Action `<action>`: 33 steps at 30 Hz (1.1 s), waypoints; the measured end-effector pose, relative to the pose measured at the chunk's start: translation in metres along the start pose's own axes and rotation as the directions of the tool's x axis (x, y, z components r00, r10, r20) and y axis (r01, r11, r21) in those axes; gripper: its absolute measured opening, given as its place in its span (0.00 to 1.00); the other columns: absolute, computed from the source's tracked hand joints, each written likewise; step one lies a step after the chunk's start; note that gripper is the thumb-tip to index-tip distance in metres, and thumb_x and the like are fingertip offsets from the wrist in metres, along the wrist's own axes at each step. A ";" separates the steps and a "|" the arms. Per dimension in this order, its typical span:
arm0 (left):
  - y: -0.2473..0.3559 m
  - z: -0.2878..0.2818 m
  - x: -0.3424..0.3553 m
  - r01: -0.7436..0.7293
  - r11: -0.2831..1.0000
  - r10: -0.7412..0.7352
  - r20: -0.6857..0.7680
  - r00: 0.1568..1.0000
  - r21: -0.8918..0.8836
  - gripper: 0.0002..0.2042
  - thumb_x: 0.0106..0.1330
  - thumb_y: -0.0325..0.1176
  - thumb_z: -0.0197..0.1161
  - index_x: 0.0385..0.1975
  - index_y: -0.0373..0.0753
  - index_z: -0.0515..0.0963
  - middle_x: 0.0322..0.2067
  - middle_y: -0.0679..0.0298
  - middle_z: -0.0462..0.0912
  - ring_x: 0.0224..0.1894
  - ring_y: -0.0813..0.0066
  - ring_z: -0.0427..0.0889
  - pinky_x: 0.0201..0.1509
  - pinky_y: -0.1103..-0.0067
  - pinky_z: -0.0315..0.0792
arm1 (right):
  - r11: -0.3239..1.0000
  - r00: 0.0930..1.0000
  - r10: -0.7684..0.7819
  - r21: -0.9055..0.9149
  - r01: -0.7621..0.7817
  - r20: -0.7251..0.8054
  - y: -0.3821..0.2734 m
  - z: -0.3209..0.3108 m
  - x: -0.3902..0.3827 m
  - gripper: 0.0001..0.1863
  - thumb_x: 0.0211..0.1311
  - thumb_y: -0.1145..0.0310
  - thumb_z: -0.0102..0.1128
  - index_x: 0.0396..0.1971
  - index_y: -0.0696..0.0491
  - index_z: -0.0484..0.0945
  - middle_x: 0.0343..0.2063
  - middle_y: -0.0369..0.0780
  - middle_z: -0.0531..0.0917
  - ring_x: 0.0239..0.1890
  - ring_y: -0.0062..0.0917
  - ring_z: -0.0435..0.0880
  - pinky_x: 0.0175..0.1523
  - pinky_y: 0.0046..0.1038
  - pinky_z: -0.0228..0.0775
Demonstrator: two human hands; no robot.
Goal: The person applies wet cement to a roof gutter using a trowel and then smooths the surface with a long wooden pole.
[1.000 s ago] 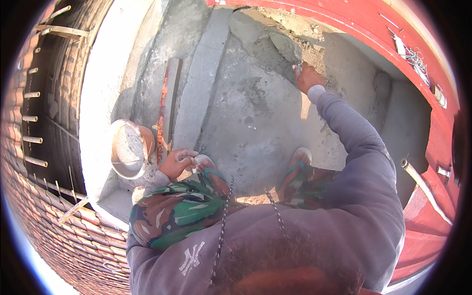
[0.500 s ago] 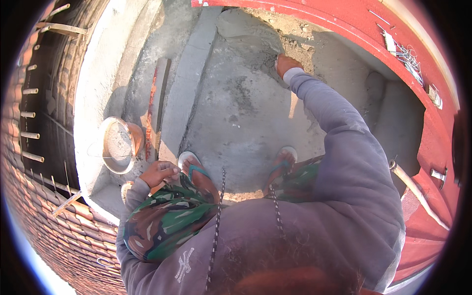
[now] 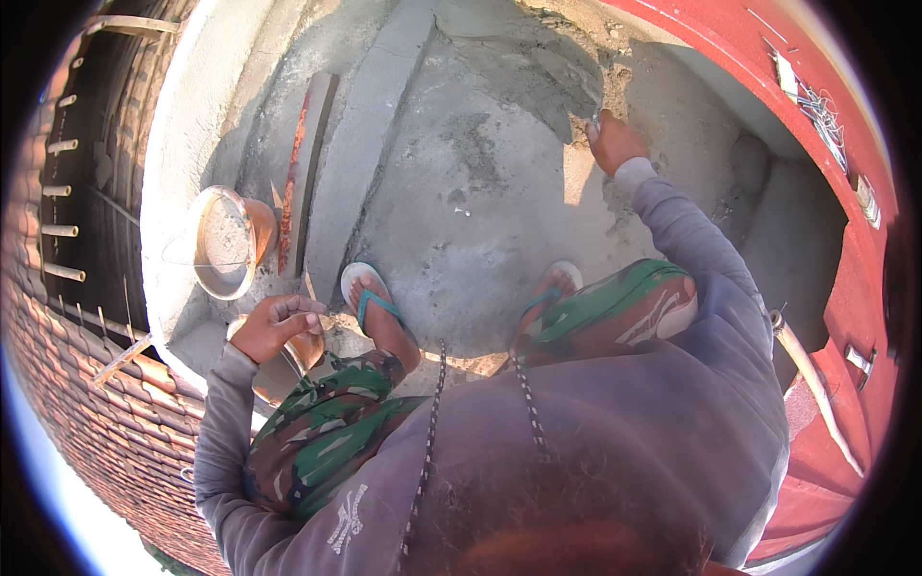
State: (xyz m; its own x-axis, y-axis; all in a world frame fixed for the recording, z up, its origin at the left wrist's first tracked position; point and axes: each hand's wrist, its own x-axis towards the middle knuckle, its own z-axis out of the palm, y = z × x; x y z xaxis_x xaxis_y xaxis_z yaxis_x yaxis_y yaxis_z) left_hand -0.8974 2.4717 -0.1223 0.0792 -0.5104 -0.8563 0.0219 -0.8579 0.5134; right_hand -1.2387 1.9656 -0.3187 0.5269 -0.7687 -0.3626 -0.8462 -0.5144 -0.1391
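Rough grey cement surface (image 3: 461,211), damp and trowelled in patches, bounded by a smooth curved concrete rim (image 3: 178,144) and a red metal edge (image 3: 768,86). Right hand (image 3: 615,144): fingers closed round a trowel (image 3: 588,101) pressed into wet mortar at the far edge. Left hand (image 3: 274,324): fingers curled on a small round container (image 3: 288,357) beside the knee. Nearby: rust-coloured bucket (image 3: 226,240) of mortar, long straightedge (image 3: 303,168), sandalled feet (image 3: 379,317).

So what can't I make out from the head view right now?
- Head view: the tool in the right hand; the fingers cover all but a small grey tip on the wet cement patch.
- Head view: what the left hand grips; its fingers curl over something brown.
- Head view: contents of the round orange bucket are unclear.
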 end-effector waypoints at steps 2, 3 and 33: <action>-0.040 0.009 0.014 0.104 0.995 -0.104 0.017 0.994 -0.012 0.22 0.71 0.44 0.66 0.53 0.29 0.81 0.42 0.59 0.88 0.47 0.71 0.85 0.57 0.74 0.77 | 0.993 0.989 -0.119 0.012 0.119 0.086 -0.035 0.026 -0.025 0.22 0.75 0.51 0.49 0.51 0.56 0.75 0.43 0.56 0.86 0.46 0.52 0.87 0.54 0.50 0.78; -0.038 0.013 0.021 0.086 0.990 -0.092 0.048 0.995 0.116 0.22 0.70 0.44 0.66 0.53 0.30 0.82 0.43 0.58 0.89 0.47 0.70 0.86 0.57 0.74 0.77 | 0.990 0.987 -0.142 0.011 0.142 0.070 -0.040 0.045 -0.027 0.22 0.76 0.51 0.48 0.49 0.57 0.74 0.41 0.57 0.85 0.46 0.53 0.87 0.53 0.49 0.78; 0.019 0.016 0.060 -0.070 0.811 0.074 0.017 0.997 0.581 0.29 0.70 0.45 0.67 0.60 0.24 0.75 0.45 0.47 0.87 0.48 0.62 0.87 0.55 0.70 0.78 | 0.975 0.974 0.200 -0.079 -0.208 -0.103 0.115 0.023 -0.009 0.24 0.75 0.47 0.50 0.49 0.54 0.78 0.45 0.52 0.87 0.50 0.49 0.86 0.56 0.47 0.77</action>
State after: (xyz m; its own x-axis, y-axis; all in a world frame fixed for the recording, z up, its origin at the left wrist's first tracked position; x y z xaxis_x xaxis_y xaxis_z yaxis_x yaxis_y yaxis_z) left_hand -0.9084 2.4238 -0.1648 0.0639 -0.5734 -0.8167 -0.5665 -0.6946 0.4434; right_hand -1.3425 1.9227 -0.3527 0.3527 -0.8910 -0.2859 -0.9283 -0.3716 0.0130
